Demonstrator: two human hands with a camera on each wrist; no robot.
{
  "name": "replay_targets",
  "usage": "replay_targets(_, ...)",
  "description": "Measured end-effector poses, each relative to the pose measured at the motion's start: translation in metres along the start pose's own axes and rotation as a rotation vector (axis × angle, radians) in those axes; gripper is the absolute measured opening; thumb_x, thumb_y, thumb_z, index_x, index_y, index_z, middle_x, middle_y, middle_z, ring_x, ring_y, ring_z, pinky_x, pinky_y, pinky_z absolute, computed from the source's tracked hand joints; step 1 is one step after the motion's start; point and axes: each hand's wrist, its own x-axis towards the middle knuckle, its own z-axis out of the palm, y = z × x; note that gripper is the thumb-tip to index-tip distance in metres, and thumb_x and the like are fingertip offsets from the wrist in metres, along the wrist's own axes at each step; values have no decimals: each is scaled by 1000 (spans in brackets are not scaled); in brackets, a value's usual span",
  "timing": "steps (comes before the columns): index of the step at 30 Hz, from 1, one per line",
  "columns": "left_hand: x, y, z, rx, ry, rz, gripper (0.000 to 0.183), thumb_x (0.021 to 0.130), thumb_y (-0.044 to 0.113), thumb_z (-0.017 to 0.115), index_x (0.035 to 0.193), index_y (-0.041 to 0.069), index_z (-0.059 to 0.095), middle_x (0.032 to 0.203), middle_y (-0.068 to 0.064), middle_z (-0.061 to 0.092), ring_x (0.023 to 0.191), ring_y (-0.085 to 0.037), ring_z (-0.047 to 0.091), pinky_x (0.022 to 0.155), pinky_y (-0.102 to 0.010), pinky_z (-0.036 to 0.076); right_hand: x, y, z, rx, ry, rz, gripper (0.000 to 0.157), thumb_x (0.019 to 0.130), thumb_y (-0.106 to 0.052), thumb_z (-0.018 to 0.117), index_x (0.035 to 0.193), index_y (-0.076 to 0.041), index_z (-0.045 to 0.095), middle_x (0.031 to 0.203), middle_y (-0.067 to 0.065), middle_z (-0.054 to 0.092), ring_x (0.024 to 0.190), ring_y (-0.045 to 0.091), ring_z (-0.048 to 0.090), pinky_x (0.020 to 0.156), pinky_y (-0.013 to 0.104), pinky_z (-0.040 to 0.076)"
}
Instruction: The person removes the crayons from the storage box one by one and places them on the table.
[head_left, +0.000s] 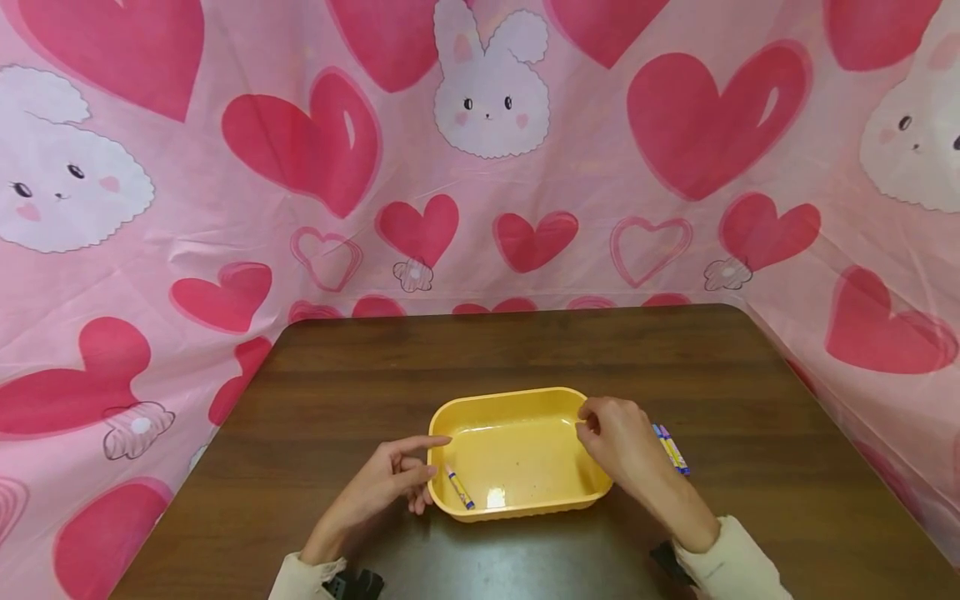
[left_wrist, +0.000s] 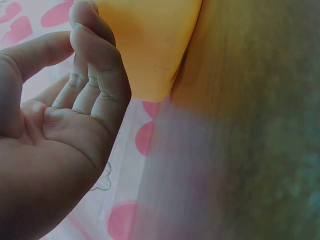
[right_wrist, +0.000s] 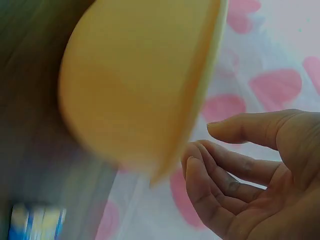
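A yellow plastic tray sits on the table, and a crayon with a yellow and blue wrapper lies in its left front part. My left hand is at the tray's left side, its index finger reaching over the rim. In the left wrist view its fingers are bent loosely near the tray wall. My right hand is at the right rim. The right wrist view shows a gap between thumb and fingers, with nothing in it. Several crayons lie on the table just right of that hand, partly hidden by it.
The dark wooden table extends around the tray on all sides. A pink cloth with hearts and rabbits hangs behind the table and along both sides. In the right wrist view, the crayons appear blurred at the lower left.
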Motion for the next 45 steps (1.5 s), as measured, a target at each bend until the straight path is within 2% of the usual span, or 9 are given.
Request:
replay_targets(6,1,0,0,-4,-8,15,46,100,7,58,142,-5,47,78,-39,59,57,-14,62,56,-25,55,6,-35,33,30,-85,-71,5,79,-6,76,79,-5,71,68,-2,59,61,14,49,58,27,47)
replay_targets(13,-1,0,3,-8,-10,22,44,101,5,56,143,-6,46,77,-41,57,57,-14,61,55,-24,54,8,-74,76,44,-184,-228,25,76,-3,69,58,-12,53,54,-8,34,50,9,33,45,22,27)
replay_targets(19,0,-1,3,11,-14,40,43,100,6,56,142,-5,48,75,-39,58,56,-14,61,54,-25,55,4,-95,103,45,-354,-220,33,76,-11,75,53,-15,51,48,-11,32,44,6,32,40,21,25)
replay_targets(22,-1,0,2,19,-13,54,43,100,6,57,141,-6,49,73,-37,58,55,-13,61,53,-26,55,3,-99,109,37,-391,-204,34,74,-13,78,54,-16,51,47,-11,35,43,6,34,39,21,27)
replay_targets(27,-1,0,1,13,-10,63,43,100,5,57,141,-6,49,72,-38,58,54,-12,61,52,-26,54,7,-103,114,16,-395,-190,33,70,-8,76,53,-16,50,48,-10,33,44,8,31,39,22,25)
replay_targets(34,1,-2,2,10,-15,70,44,100,5,57,141,-6,48,72,-37,59,54,-12,62,51,-27,54,8,-100,111,-8,-374,-172,31,77,-9,75,60,-15,49,54,-7,35,47,9,33,41,23,27)
replay_targets(40,1,-2,3,4,-14,49,44,100,4,57,142,-6,47,72,-37,59,54,-14,62,52,-26,54,8,-89,95,45,-314,-140,39,80,-7,72,53,-15,44,52,-10,25,46,8,27,41,22,22)
replay_targets(43,0,-1,2,11,-10,37,44,100,7,58,142,-4,49,73,-36,59,55,-15,62,53,-26,54,9,-79,81,79,-249,-157,43,76,-3,69,49,-16,37,52,-12,19,46,6,21,42,21,17)
replay_targets(45,-1,-1,1,16,-7,30,45,100,9,59,142,-4,49,73,-35,61,55,-16,62,54,-26,54,10,-72,70,92,-192,-164,40,74,-2,68,50,-16,39,52,-12,21,47,6,22,43,21,18)
